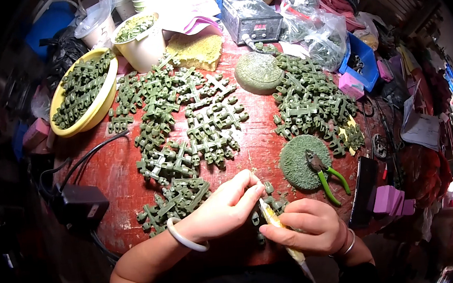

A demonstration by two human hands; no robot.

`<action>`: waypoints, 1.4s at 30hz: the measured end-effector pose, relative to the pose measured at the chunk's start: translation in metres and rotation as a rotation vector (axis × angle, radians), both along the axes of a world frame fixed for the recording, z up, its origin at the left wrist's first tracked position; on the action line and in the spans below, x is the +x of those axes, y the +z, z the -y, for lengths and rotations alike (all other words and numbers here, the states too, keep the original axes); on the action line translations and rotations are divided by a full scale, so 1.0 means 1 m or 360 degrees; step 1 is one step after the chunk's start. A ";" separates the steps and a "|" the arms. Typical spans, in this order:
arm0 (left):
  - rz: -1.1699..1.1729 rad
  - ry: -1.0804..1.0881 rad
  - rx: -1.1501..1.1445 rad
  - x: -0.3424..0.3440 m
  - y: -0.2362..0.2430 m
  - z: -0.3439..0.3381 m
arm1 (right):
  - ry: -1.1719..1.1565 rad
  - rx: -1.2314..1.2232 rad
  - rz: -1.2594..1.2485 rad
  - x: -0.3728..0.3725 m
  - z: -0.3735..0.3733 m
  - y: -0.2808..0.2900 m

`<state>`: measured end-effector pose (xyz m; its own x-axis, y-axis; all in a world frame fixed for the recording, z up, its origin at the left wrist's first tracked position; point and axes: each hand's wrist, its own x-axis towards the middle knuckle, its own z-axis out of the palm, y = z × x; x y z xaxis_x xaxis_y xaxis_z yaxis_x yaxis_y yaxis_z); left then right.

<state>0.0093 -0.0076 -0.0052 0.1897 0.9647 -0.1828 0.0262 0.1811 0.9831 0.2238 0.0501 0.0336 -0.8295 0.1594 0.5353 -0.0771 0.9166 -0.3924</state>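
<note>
My left hand (240,198), with a white bangle at its wrist, is closed in a pinch at the lower middle, on something too hidden to make out. Just beside it, my right hand (309,232) grips a slim yellowish pen-like tool (272,216), its tip at my left fingertips. Small dark-green moulded pieces (171,205) with skull and cross shapes lie around and partly behind my hands; more form large clusters (212,132) farther back. Green-handled cutters (335,183) rest on a round green speckled pad (297,164) to the right.
A yellow basin (60,123) of green pieces and black power adapter (82,204) sit left. Behind are white buckets (136,52), a sponge (196,57), round block (259,78), grey control box (250,19), bags (321,45). Right: blue tray (365,76), black flat object (360,194), pink blocks (390,199).
</note>
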 end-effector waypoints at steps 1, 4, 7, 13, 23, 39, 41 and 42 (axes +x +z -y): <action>-0.0131 -0.0013 0.0030 0.000 0.001 0.000 | 0.0033 0.0079 0.0033 0.000 0.001 -0.001; -0.0243 -0.0046 0.0000 0.000 0.006 -0.002 | 0.0020 0.0221 0.0158 0.002 0.007 -0.004; -0.0128 -0.0033 -0.0019 0.000 -0.002 -0.003 | -0.0041 0.0247 0.0120 0.002 0.008 0.000; 0.0622 -0.0083 -0.0451 -0.012 0.005 -0.007 | -0.0491 -0.0603 -0.0408 0.017 0.003 0.006; 0.0662 -0.0139 -0.0581 -0.011 0.011 -0.009 | -0.0452 -0.1237 -0.0205 0.009 -0.005 0.004; 0.0729 -0.0213 -0.0663 -0.014 0.012 -0.007 | -0.0320 -0.1529 -0.0169 0.011 -0.010 0.002; 0.0676 -0.0152 -0.0691 -0.013 0.011 -0.005 | -0.0316 -0.1551 -0.0127 0.010 -0.010 0.001; 0.0678 -0.0159 -0.0689 -0.012 0.010 -0.006 | -0.0328 -0.1568 -0.0086 0.010 -0.009 0.002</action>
